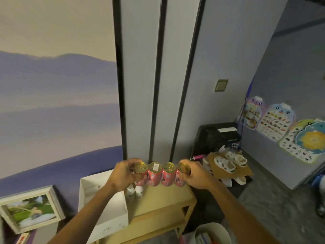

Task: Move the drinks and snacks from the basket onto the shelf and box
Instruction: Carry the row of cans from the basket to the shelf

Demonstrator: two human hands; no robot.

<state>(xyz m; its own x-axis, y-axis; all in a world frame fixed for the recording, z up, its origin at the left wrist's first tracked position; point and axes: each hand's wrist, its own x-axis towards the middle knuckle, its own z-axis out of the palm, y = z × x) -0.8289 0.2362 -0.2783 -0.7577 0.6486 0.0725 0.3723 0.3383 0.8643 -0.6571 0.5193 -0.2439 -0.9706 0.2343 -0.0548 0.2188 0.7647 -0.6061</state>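
Squeezed end to end, the row of four red cans [159,175] hangs aloft: left hand [125,173] curled round the leftmost, right hand [195,175] round the rightmost, over the back edge of the shelf [167,198]. Placing step, likely; next, lower it level beside the two small bottles [134,191].

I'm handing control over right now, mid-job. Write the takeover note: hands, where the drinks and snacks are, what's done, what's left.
Hands: left hand grips the left end of the row of four red cans; right hand grips the right end.
Position: the row is level over the back of the wooden shelf. I cannot tell if it has touched down.
Done: two small white bottles stand on the shelf top, next to the white box.
Left: set the cans down, let go, then empty the basket at lower right. It holds items too blurred to identify.
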